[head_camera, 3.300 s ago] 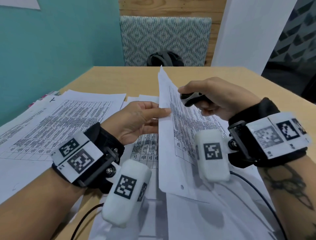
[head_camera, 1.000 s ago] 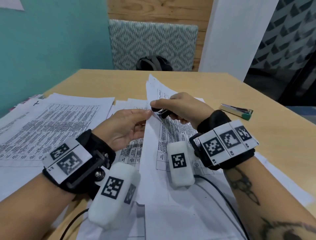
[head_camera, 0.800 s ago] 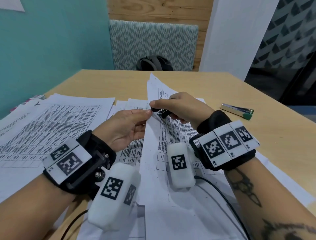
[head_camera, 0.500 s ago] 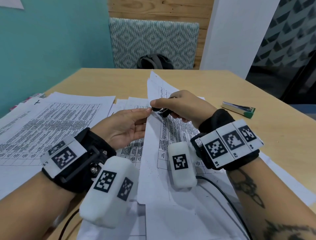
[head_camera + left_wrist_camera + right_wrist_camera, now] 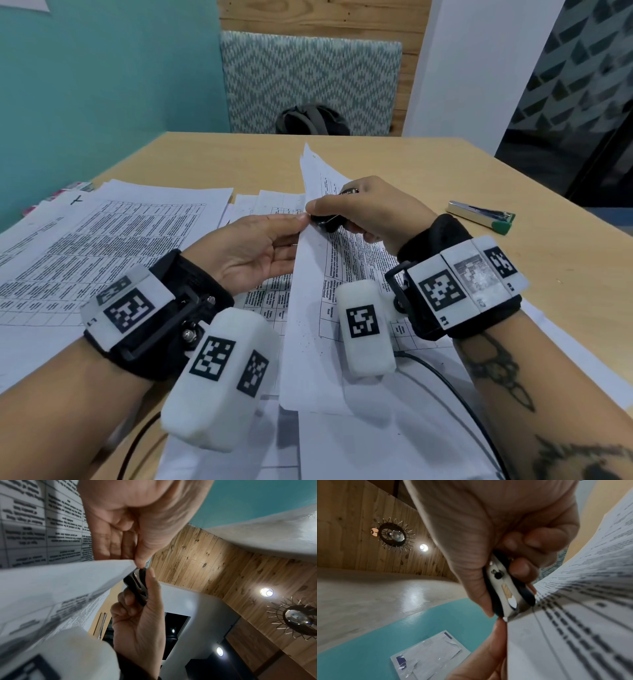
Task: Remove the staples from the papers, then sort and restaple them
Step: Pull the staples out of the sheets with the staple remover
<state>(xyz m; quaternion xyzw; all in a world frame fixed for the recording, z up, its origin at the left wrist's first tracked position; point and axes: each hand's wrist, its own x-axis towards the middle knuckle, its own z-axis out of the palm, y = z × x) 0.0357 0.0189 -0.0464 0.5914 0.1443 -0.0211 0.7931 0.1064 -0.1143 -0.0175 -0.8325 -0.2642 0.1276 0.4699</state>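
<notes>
A stapled set of printed papers [image 5: 315,308] stands tilted up over the table, its lower end resting on other sheets. My left hand [image 5: 298,221] pinches its left edge between thumb and fingers; the left wrist view shows the thumb [image 5: 140,559] pressing on that paper edge [image 5: 60,585]. My right hand [image 5: 359,212] grips a black and metal staple remover [image 5: 329,222], with its tip against the paper right beside my left fingertips. The right wrist view shows the remover [image 5: 506,595] touching the sheet [image 5: 573,628]. The staple itself is hidden.
More printed sheets [image 5: 113,246] cover the left and near part of the wooden table [image 5: 531,325]. A silver stapler with a green end [image 5: 481,216] lies to the right. A patterned chair [image 5: 308,75] with a dark bag stands behind the table's far edge.
Since the oldest frame the papers and both hands have come lower and closer together, with the remover now at the paper's edge. Over the last second they have barely moved.
</notes>
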